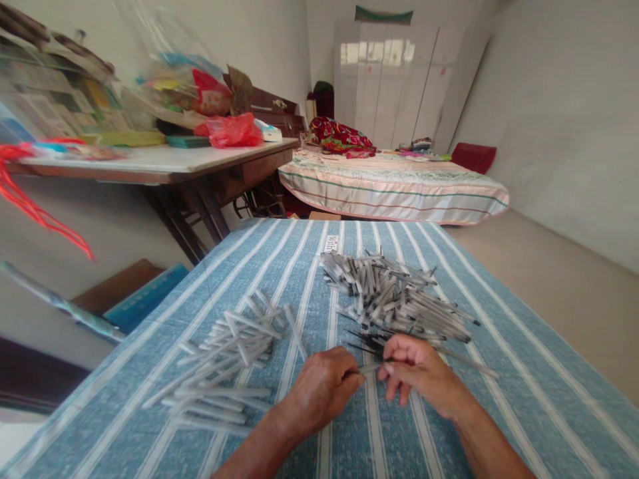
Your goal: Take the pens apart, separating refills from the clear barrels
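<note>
My left hand [324, 386] is closed around one end of a thin, translucent whitish tube [369, 368] over the striped tablecloth [349, 439]. At the tube's other end, my right hand [424, 376] pinches with thumb and index finger, the other fingers loosely curled. A dark bit shows at those fingertips, too small to make out. Just behind my right hand lie thin black sticks [367, 339]. Beyond them is a heap of slim whitish tubes with black ends [389, 293]. Left of my left hand lies a looser pile of plain whitish tubes [224, 359].
A white label [331, 243] lies near the cloth's far edge. To the left stands a side table [190, 163] with bags and a red plastic bag [234, 130]. A bed [399, 186] is beyond the far edge. A blue box [144, 296] sits low at left.
</note>
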The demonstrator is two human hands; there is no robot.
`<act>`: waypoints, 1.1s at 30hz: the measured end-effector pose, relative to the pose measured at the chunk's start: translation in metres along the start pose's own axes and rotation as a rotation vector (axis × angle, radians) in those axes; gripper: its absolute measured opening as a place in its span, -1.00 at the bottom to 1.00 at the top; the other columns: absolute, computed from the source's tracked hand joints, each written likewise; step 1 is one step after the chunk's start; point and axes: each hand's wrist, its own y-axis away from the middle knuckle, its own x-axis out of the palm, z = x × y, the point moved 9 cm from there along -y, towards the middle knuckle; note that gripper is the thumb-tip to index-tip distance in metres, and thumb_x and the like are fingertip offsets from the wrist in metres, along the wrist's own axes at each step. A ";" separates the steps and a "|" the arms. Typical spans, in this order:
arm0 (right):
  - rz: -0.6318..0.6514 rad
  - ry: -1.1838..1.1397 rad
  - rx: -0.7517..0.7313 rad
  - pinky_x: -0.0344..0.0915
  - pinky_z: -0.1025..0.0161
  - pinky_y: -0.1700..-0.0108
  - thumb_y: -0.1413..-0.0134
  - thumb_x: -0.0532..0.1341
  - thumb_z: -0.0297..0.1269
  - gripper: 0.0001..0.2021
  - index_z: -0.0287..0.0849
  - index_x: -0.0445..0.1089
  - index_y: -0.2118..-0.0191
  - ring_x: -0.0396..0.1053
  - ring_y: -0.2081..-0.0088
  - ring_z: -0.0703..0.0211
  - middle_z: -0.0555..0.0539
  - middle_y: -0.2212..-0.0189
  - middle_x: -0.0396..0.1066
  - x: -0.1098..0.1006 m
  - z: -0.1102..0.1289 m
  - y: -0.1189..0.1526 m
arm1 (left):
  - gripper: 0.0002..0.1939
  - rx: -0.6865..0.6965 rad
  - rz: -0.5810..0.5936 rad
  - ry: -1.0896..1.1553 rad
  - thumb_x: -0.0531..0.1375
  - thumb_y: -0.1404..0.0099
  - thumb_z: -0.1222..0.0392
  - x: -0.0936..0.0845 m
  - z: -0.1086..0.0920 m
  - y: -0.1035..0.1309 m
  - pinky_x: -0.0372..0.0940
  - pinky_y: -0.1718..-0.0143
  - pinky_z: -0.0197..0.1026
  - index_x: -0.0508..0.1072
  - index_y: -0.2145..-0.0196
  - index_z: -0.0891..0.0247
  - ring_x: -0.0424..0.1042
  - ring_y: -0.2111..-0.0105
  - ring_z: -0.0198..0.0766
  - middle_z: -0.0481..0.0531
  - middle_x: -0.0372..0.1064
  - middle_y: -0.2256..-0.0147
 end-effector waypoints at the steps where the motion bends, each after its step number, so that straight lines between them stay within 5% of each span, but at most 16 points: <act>1: 0.001 0.001 0.004 0.21 0.44 0.67 0.11 0.22 -0.17 -0.74 -0.20 0.20 0.34 0.40 0.62 0.27 0.01 0.48 0.42 0.001 0.000 0.000 | -0.85 0.002 -0.003 0.001 0.07 -0.19 0.26 0.000 0.000 0.000 0.11 0.47 -0.37 0.35 0.51 0.28 0.30 0.46 -0.35 -0.05 0.30 0.50; 7: -0.012 0.077 0.048 0.22 0.45 0.68 0.11 0.17 -0.19 -0.77 -0.26 0.30 0.35 0.39 0.66 0.29 0.01 0.55 0.40 0.001 -0.006 -0.002 | -0.87 0.003 0.001 0.005 0.09 -0.18 0.27 0.000 0.000 0.000 0.11 0.48 -0.37 0.36 0.50 0.28 0.30 0.47 -0.37 -0.06 0.29 0.51; 24: 0.039 0.149 0.071 0.13 0.46 0.71 0.03 0.10 -0.16 -0.80 -0.21 0.19 0.43 0.33 0.73 0.31 0.06 0.64 0.37 0.001 -0.008 0.001 | -0.86 0.023 0.049 -0.008 0.09 -0.18 0.26 0.001 -0.001 0.000 0.11 0.46 -0.37 0.36 0.51 0.29 0.28 0.47 -0.36 -0.05 0.28 0.50; 28: -0.062 0.151 0.029 0.09 0.47 0.71 0.01 0.08 -0.11 -0.76 -0.21 0.18 0.46 0.32 0.74 0.34 0.05 0.65 0.38 -0.024 0.001 0.002 | -0.85 0.035 0.068 -0.066 0.08 -0.18 0.26 -0.015 0.007 -0.002 0.11 0.44 -0.37 0.37 0.51 0.27 0.29 0.46 -0.36 -0.06 0.28 0.49; 33: -0.179 0.166 0.026 0.11 0.46 0.72 0.00 0.06 -0.09 -0.75 -0.19 0.15 0.48 0.29 0.75 0.35 0.07 0.67 0.36 -0.055 0.002 0.003 | -0.87 -0.063 0.041 -0.291 0.05 -0.17 0.30 -0.052 0.039 0.001 0.12 0.39 -0.31 0.32 0.52 0.26 0.31 0.43 -0.31 -0.04 0.27 0.46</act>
